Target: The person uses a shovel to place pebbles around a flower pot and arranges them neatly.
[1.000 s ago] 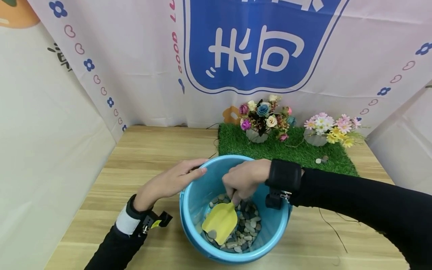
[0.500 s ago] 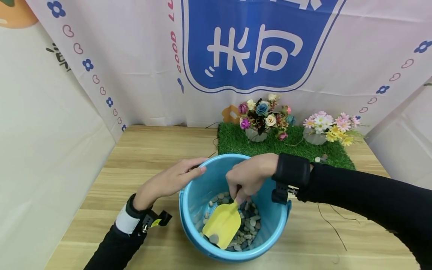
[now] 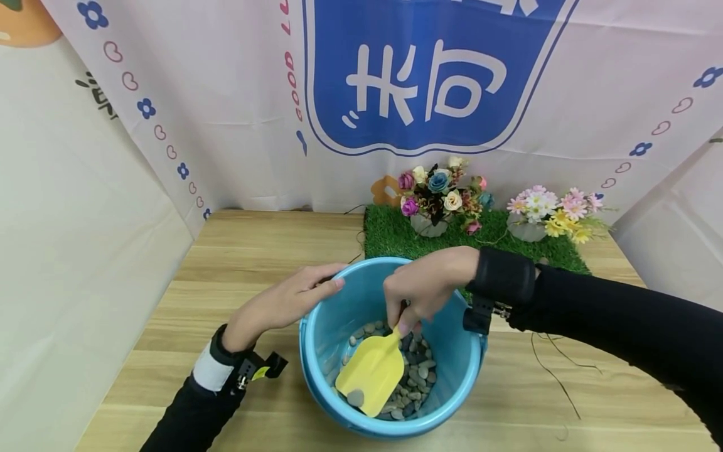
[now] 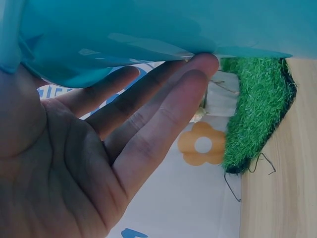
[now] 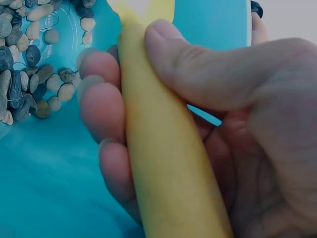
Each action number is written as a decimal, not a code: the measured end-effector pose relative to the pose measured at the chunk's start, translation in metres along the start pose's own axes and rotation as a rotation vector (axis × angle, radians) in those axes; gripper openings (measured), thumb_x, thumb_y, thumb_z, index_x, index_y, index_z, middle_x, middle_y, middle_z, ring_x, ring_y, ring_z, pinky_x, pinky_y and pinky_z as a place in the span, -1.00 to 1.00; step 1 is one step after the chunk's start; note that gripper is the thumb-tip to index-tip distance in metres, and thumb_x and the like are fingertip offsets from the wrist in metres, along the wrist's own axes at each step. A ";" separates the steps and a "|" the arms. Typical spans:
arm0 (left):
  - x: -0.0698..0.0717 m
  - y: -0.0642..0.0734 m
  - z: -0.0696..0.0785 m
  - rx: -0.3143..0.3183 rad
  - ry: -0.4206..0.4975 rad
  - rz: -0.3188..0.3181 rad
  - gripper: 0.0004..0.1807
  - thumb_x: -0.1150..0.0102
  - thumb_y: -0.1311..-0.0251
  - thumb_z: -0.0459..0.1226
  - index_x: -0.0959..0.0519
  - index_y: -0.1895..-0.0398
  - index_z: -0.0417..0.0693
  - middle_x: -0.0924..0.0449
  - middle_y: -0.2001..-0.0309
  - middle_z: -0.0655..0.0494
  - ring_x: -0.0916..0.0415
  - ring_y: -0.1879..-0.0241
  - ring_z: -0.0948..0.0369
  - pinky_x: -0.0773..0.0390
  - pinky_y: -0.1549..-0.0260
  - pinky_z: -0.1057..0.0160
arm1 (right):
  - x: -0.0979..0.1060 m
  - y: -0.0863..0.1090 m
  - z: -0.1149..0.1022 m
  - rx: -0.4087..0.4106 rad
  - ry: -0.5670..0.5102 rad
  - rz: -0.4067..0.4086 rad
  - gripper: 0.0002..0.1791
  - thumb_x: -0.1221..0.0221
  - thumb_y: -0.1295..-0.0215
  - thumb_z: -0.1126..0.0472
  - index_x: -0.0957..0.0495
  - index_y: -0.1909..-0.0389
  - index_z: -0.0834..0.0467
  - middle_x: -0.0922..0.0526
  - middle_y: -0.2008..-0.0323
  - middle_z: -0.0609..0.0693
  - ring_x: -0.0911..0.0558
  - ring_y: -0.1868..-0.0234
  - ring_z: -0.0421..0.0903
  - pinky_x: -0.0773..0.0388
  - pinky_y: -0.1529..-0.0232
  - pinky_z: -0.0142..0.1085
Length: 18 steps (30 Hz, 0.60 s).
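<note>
My right hand [image 3: 429, 282] grips the handle of a yellow toy shovel [image 3: 374, 373] inside a blue bucket [image 3: 309, 370]. In the right wrist view, the thumb lies along the shovel's handle [image 5: 163, 139] and the fingers curl round it. A single grey pebble [image 3: 356, 397] lies on the blade, near its tip. Grey and tan pebbles [image 3: 417, 376] cover part of the bucket's floor under the shovel. My left hand [image 3: 285, 300] rests at the bucket's left rim; in the left wrist view its fingers [image 4: 158, 124] are fairly straight along the outer wall.
Behind the bucket lies a green artificial grass mat [image 3: 390, 235] bearing a pot of mixed roses [image 3: 437, 194] and a pot of daisies [image 3: 550, 213]. Thin dark threads [image 3: 553, 373] lie on the wooden table [image 3: 248, 245]. A printed cloth [image 3: 243, 113] hangs at the back.
My right hand has moved slightly right and up. The shovel has shifted right, and the pebble stays on its blade. The left hand has hardly moved.
</note>
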<state>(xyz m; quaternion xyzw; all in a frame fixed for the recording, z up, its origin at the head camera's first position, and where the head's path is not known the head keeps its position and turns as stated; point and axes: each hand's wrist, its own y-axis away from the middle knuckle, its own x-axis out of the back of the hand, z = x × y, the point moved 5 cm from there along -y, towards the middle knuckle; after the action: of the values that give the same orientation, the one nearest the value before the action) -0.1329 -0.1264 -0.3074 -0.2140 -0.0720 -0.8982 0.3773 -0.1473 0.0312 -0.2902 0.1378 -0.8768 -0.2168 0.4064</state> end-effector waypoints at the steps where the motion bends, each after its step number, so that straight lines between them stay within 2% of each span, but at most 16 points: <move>1: 0.000 0.000 -0.003 0.001 0.000 0.001 -0.62 0.30 -0.45 -0.30 -0.26 -0.26 -0.19 -0.49 -0.02 -0.15 -0.58 0.20 0.05 -0.63 0.31 0.13 | 0.000 0.001 0.000 0.006 -0.002 0.000 -0.73 -0.02 -0.37 0.14 -0.55 0.54 -0.05 -0.45 0.64 -0.26 -0.43 0.66 -0.28 -0.43 0.55 -0.46; 8: 0.000 -0.002 -0.031 0.002 -0.021 0.012 -0.61 0.29 -0.46 -0.16 -0.26 -0.29 0.06 -0.52 -0.02 0.02 -0.58 0.21 0.12 -0.63 0.33 0.18 | 0.001 0.007 -0.003 0.028 -0.053 0.004 -0.72 -0.01 -0.38 0.16 -0.55 0.54 -0.02 -0.46 0.62 -0.19 -0.43 0.64 -0.27 -0.49 0.52 -0.45; 18: 0.001 -0.002 -0.033 -0.011 -0.032 0.017 -0.60 0.29 -0.45 -0.13 -0.26 -0.30 0.10 -0.52 -0.01 0.06 -0.58 0.19 0.14 -0.63 0.32 0.19 | 0.006 0.019 -0.005 0.102 -0.108 0.032 -0.75 0.01 -0.39 0.17 -0.57 0.46 -0.03 -0.50 0.56 -0.23 -0.49 0.55 -0.23 -0.55 0.45 -0.41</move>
<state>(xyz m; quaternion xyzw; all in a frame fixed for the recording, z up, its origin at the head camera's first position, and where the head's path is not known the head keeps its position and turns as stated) -0.1459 -0.1353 -0.3362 -0.2310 -0.0714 -0.8918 0.3824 -0.1488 0.0436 -0.2741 0.1326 -0.9094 -0.1724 0.3544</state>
